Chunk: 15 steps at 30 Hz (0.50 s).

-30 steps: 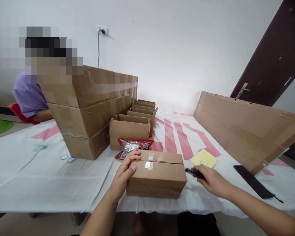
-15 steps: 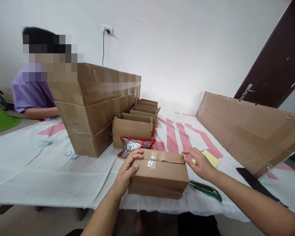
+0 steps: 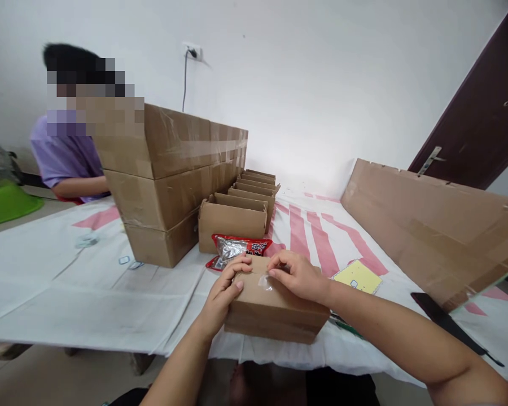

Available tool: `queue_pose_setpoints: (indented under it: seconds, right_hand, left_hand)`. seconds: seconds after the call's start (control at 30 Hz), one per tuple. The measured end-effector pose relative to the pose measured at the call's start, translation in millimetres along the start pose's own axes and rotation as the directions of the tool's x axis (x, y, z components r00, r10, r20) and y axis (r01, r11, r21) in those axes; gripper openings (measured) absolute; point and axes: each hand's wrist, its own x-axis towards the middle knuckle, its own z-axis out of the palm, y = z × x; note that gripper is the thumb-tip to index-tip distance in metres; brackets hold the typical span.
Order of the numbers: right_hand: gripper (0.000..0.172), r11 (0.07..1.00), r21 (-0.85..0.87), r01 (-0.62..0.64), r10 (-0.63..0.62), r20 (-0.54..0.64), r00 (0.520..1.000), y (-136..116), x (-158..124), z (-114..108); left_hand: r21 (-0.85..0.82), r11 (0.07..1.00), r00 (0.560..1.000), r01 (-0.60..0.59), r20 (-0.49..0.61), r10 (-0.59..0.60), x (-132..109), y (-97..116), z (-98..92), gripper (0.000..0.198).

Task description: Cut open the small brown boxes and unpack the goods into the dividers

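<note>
The near rectangular cardboard box is plain brown; just beyond, the glossy plastic packet is red and silver with black markings. The white fabric tablecloth is pink-striped farther off; right, the flat squarish card is yellow.

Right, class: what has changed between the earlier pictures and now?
The right hand let go of the green cutter, which lies right of the box, and moved leftward to the clear tape on top. The left hand still rests on the box; the red packet stayed behind it.
</note>
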Motion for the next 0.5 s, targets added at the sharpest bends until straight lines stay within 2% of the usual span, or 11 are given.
queue_pose_setpoints:
  seconds: [0.1, 0.2, 0.27, 0.37, 0.5]
  right_hand:
    - [0.007, 0.991, -0.043, 0.127, -0.127, 0.021, 0.992, 5, -11, -3]
    - [0.01, 0.934, -0.133, 0.332, -0.331, 0.027, 0.943, 11, -18, -4]
    - [0.013, 0.888, -0.191, 0.419, -0.423, 0.025, 0.906, 14, -20, -3]
    - [0.015, 0.854, -0.193, 0.484, -0.49, 0.019, 0.872, 16, -22, -1]
    - [0.016, 0.864, -0.14, 0.484, -0.484, 0.034, 0.874, 15, -24, -2]
  left_hand:
    - [0.001, 1.0, 1.0, 0.001, 0.001, -0.001, 0, 0, 0.3, 0.026]
    - [-0.016, 1.0, 1.0, 0.007, -0.002, -0.007, 0, -1, 1.0, 0.024]
    - [-0.03, 1.0, 1.0, 0.006, -0.008, -0.006, 0, -2, 1.0, 0.024]
    - [-0.016, 1.0, 1.0, -0.002, -0.004, 0.002, -2, -4, 0.0, 0.022]
    - [0.014, 1.0, 1.0, -0.005, 0.016, 0.005, -2, -5, -1.6, 0.021]
